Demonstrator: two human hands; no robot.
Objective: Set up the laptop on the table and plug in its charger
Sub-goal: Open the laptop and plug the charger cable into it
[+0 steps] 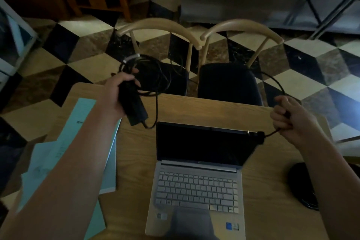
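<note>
The left hand point(118, 91) is closed around the black charger brick point(133, 106), gripping its upper half so that only the lower end shows below the palm. A loose bundle of cable point(153, 76) hangs from the same grip, looped over the fingers; a pale band near the top of the bundle is too blurred to identify. The loops blend into the dark chair seat behind them, so their number cannot be made out.

The right hand point(290, 118) is curled into a fist around a thinner stretch of the cable, which arcs up behind the knuckles and runs down to the plug point(258, 135). The plug sits against the upper right corner of the laptop point(196, 177) screen; whether it touches the lid or hangs just in front of it is not clear.

The laptop stands open on the wooden table point(194, 107), screen dark, keyboard pale. Its front edge is cut off at the bottom of the view.

Light blue papers point(109, 165) lie to the left, largely covered by the left forearm. A dark round object point(300, 181) near the right edge is half hidden by the right arm. Two chairs point(228, 82) stand beyond the table on a checkered floor.
</note>
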